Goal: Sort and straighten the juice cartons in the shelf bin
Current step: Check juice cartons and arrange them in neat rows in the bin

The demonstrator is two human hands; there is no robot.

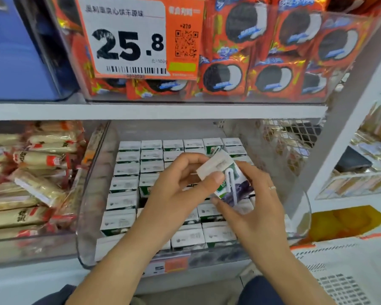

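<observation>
Both forearms come in low, and the left hand point(174, 190) and right hand point(257, 208) meet over the middle of the clear shelf bin point(84, 245). Between them, one juice carton point(227, 179) is lifted clear of the rows and tilted, its white top toward the left hand, its purple-and-green side with a white straw facing up. The left fingers point(191, 160) curl over the carton's top end with the thumb pressed beneath it; the right fingers point(246, 168) wrap its far side, thumb tip at its lower corner. A ring sits on the right hand. Directly under the hands, the packed cartons point(123, 188) stand in straight rows, white tops up, running away to the back of the bin. Just beyond the fingertips, one carton in the back row point(213, 147) looks turned, green face showing, though blur makes that uncertain. Left of the hands lie wrapped biscuit packs point(31, 172). Above, far past the fingers, an orange price tag point(139, 38) fronts red cookie packets point(295, 34).
</observation>
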